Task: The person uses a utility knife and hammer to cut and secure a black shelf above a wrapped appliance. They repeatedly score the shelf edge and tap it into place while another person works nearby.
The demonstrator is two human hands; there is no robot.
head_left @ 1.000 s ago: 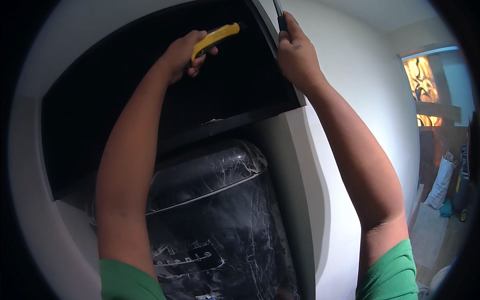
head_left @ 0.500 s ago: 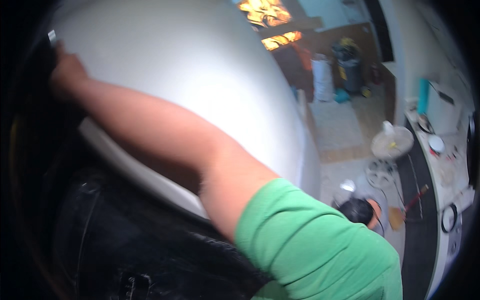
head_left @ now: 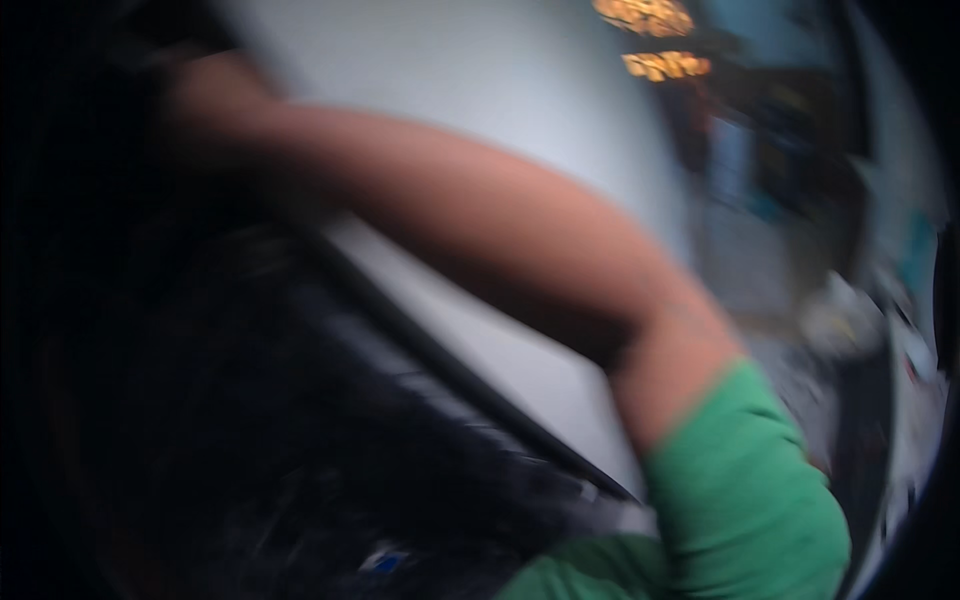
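My right hand (head_left: 215, 95) reaches up to the top left, at the dark edge beside a pale wall (head_left: 470, 80); motion and shadow hide its fingers and whatever they touch or hold. My bare forearm runs diagonally down to a green sleeve (head_left: 750, 480). Below the arm lies a dark, plastic-wrapped appliance (head_left: 270, 460), badly smeared. I cannot see my left hand.
At the right, blurred, are a lit patterned amber panel (head_left: 650, 15), a pale upright sack (head_left: 732, 155), dark bundled items, a pale round object (head_left: 840, 320) and a counter (head_left: 915, 350) with small items along the far edge.
The view swung rightward from the wrapped appliance, then shifted slightly back. My left hand and the yellow knife it held have left sight. My right arm now stretches diagonally across the picture.
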